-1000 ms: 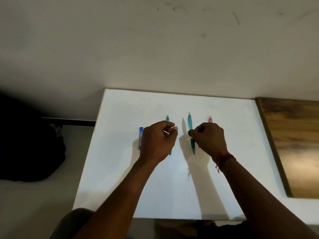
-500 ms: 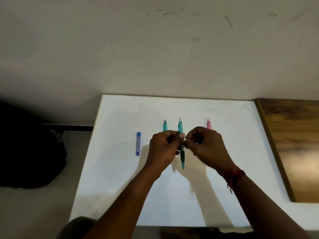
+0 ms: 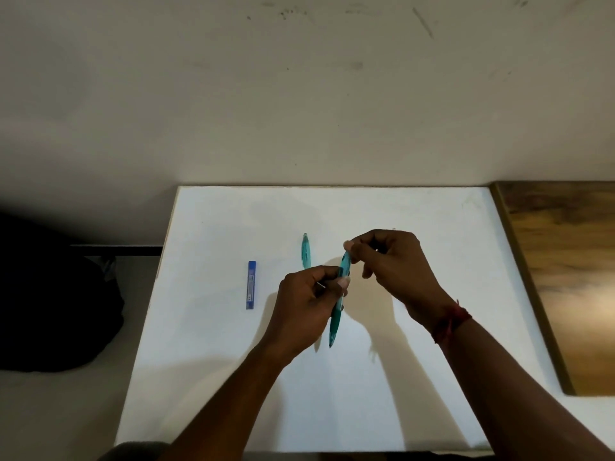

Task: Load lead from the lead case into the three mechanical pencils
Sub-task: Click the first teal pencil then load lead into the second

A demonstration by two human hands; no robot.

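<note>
Aloft, left hand (image 3: pixel 306 304) holds pencil (image 3: pixel 336 322) (right (image 3: pixel 396 264) pinches top).

Scuffed beige wall (image 3: pixel 299 94); white table (image 3: pixel 416 377); wooden surface (image 3: pixel 565 277) right; dark bag (image 3: pixel 50 311) left.

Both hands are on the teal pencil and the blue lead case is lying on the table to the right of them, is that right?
No. In the head view the blue lead case lies on the table to the left of the hands. The left hand and right hand are both on the teal pencil.
</note>
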